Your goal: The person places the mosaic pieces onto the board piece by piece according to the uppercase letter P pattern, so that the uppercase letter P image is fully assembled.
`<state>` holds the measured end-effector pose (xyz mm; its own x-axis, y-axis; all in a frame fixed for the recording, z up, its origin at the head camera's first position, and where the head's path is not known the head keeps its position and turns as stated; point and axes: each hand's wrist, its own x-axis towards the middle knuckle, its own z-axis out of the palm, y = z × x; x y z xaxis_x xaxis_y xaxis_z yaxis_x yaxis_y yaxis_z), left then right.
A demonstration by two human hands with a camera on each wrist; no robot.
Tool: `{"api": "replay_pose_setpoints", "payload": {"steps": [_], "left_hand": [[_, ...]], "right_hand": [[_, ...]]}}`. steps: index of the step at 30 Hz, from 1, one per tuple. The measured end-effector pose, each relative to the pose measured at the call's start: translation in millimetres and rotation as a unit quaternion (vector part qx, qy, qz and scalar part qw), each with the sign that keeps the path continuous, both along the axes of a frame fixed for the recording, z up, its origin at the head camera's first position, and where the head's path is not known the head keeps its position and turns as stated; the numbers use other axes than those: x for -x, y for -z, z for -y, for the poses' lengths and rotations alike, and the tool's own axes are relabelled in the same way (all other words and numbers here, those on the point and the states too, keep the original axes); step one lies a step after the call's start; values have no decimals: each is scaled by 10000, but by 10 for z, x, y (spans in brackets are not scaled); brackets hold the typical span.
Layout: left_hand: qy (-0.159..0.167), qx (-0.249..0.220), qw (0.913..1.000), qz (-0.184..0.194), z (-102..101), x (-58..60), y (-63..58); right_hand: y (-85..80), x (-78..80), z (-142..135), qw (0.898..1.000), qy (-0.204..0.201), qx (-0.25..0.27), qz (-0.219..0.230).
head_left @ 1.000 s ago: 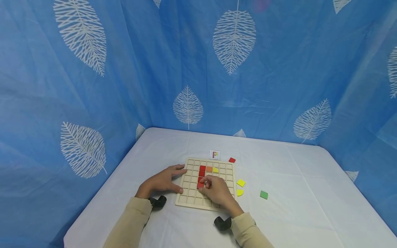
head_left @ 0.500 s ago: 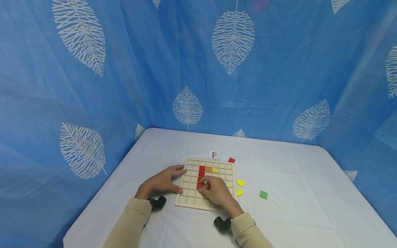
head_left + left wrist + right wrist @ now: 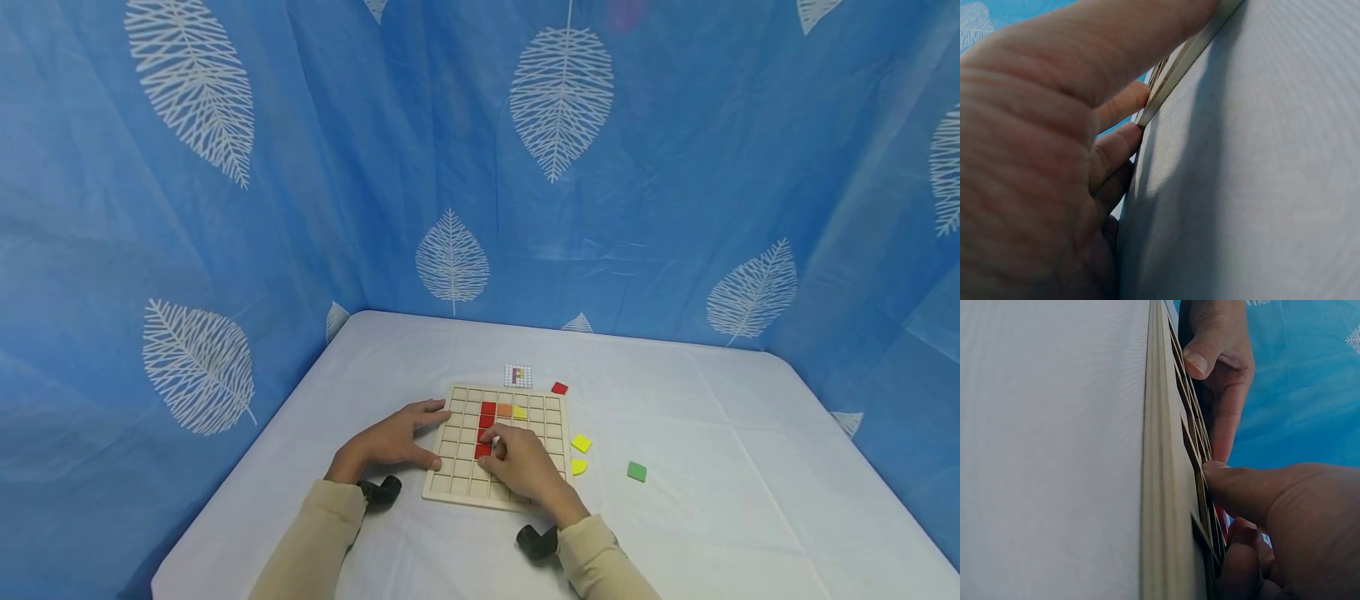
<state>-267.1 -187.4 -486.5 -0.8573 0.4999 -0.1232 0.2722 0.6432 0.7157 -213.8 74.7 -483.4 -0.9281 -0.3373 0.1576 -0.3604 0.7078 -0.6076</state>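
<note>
A square wooden grid board [image 3: 459,490] lies on the table, with several red tiles [image 3: 488,408] in one column, an orange tile [image 3: 505,411] and a yellow tile [image 3: 520,412]. My left hand [image 3: 393,433] spreads along the board's left edge, thumb and fingertips touching it. In the head view my right hand [image 3: 522,463] bends over the board; its index finger and thumb close about the lowest red tile [image 3: 483,451] in the column. The right wrist view shows the thumb [image 3: 1241,487] against the grid and the other fingers curled; the held tile is mostly hidden there.
A small printed grid card [image 3: 517,376] lies behind the board, with a loose red tile [image 3: 559,388] at its right. To the right lie a yellow square tile [image 3: 581,443], a rounded yellow tile [image 3: 579,467] and a green tile [image 3: 637,472]. A blue curtain [image 3: 660,167] surrounds the white table.
My right index finger and thumb shift very slightly over the lowest red tile. The left hand, the board and the loose tiles stay put; the head view drifts a little.
</note>
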Motion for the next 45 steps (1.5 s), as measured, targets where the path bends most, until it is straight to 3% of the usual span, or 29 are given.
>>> {"api": "replay_pose_setpoints", "payload": {"steps": [10, 18, 23, 36, 45], "left_hand": [[-24, -1, 10000, 2, -14, 2, 6], [-11, 141, 9999, -63, 14, 3, 36], [-62, 140, 9999, -35, 18, 8, 45], [-110, 58, 9999, -10, -6, 31, 43], [-88, 33, 9999, -46, 11, 16, 42]], "right_hand": [[24, 18, -18, 9999, -23, 92, 74], [18, 20, -15, 9973, -89, 702, 195], [-94, 50, -23, 9947, 7, 1023, 119], [-428, 231, -267, 9890, 562, 1238, -576], [-589, 414, -569, 9873, 850, 900, -995]]}}
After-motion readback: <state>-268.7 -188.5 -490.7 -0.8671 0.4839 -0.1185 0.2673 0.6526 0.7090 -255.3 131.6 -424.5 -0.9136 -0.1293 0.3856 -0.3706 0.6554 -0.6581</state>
